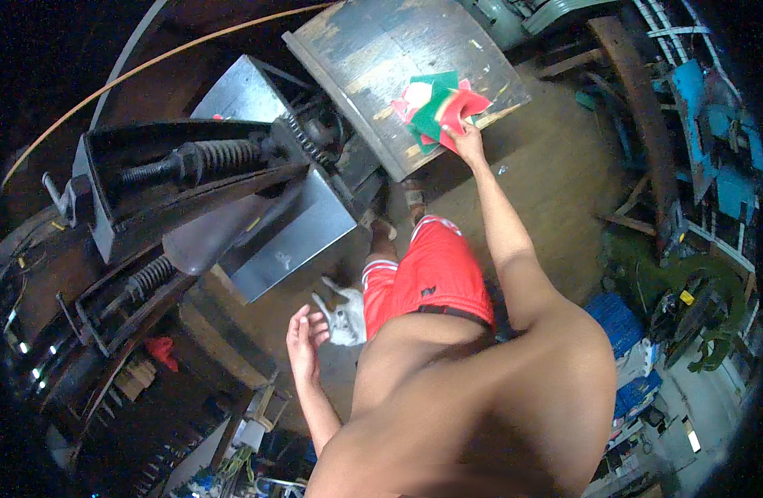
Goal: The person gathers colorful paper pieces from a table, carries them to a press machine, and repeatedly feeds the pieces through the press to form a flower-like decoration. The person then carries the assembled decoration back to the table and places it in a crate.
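R hand grips red-green printed sheets on worn wooden table; L hand hangs open, empty, near press machine.

Worn wooden work table with printed sheets

The grey, scratched wooden table carries a small stack of red and green sheets near its edge, lying flat and partly overlapping.

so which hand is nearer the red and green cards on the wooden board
Right. The right hand touches the red and green cards at their lower edge on the wooden board. The left hand hangs open far below, near the metal chute.
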### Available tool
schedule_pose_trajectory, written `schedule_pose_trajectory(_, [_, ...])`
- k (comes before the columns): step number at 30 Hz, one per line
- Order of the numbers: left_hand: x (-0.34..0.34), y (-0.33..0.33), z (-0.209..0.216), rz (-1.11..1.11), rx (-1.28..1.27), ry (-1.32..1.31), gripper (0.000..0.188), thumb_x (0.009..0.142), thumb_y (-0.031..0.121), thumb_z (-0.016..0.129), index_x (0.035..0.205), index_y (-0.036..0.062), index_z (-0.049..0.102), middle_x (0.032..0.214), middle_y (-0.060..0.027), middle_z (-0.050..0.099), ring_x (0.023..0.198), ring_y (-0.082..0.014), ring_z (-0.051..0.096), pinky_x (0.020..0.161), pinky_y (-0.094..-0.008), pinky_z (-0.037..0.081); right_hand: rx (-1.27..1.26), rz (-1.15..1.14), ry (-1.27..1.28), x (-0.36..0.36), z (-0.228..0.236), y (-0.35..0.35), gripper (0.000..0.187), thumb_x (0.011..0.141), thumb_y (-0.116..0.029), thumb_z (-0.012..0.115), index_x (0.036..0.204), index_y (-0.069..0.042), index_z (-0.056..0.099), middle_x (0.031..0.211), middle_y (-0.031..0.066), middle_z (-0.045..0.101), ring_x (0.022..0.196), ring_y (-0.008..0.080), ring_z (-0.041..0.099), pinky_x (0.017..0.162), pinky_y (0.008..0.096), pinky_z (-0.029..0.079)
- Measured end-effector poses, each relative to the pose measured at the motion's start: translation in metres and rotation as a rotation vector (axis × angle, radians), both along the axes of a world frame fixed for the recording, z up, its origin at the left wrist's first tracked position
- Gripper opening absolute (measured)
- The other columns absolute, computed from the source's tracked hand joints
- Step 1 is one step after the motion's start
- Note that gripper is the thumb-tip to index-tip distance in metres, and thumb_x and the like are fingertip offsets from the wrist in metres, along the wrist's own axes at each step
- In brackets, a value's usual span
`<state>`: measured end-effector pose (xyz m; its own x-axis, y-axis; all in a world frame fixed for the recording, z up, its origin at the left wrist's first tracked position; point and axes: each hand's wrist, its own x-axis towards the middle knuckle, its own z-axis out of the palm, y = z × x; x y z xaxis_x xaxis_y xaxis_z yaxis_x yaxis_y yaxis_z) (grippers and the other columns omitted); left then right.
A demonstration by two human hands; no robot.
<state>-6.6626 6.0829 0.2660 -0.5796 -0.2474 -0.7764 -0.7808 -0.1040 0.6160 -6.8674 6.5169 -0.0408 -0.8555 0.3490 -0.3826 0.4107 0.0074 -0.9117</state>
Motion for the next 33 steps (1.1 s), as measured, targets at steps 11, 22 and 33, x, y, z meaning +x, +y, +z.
schedule_pose_trajectory(11, [0.024, 0.025, -0.007, -0.063, 0.017, -0.291, 0.037, 0.097, 0.03, 0.05, 0.123, 0.0044, 0.049, 0.102, -0.0081, 0.062, 0.08, -0.0155, 0.062, 0.069, -0.0291, 0.052, 1.079, 0.628, -0.538, -0.095, -0.025, 0.062, 0.045, 0.072, -0.039, 0.074, 0.108, -0.012, 0.068, 0.14, 0.0154, 0.041, 0.131, 0.0328, 0.038, 0.11, 0.0485, 0.024])
schedule_pose_trajectory(22, [-0.015, -0.009, 0.016, -0.381, -0.123, 0.094, 0.033, 0.097, 0.023, 0.049, 0.123, 0.0017, 0.051, 0.098, -0.0063, 0.064, 0.078, -0.0109, 0.059, 0.067, -0.0242, 0.048, -0.046, 0.348, 0.004, -0.014, 0.147, -0.004, 0.029, 0.075, -0.012, 0.076, 0.098, 0.001, 0.066, 0.094, 0.0096, 0.069, 0.074, 0.0143, 0.064, 0.071, 0.0297, 0.053])
schedule_pose_trajectory(33, [0.0, -0.045, 0.061, -0.453, 0.497, 0.501, 0.051, 0.09, 0.024, 0.063, 0.132, 0.0018, 0.044, 0.124, -0.0081, 0.055, 0.11, -0.0154, 0.054, 0.096, -0.0336, 0.044, -0.916, 0.14, 0.064, 0.197, 0.356, -0.292, 0.047, 0.076, -0.003, 0.074, 0.118, -0.005, 0.053, 0.107, 0.0025, 0.061, 0.099, 0.0172, 0.058, 0.091, 0.0336, 0.046])
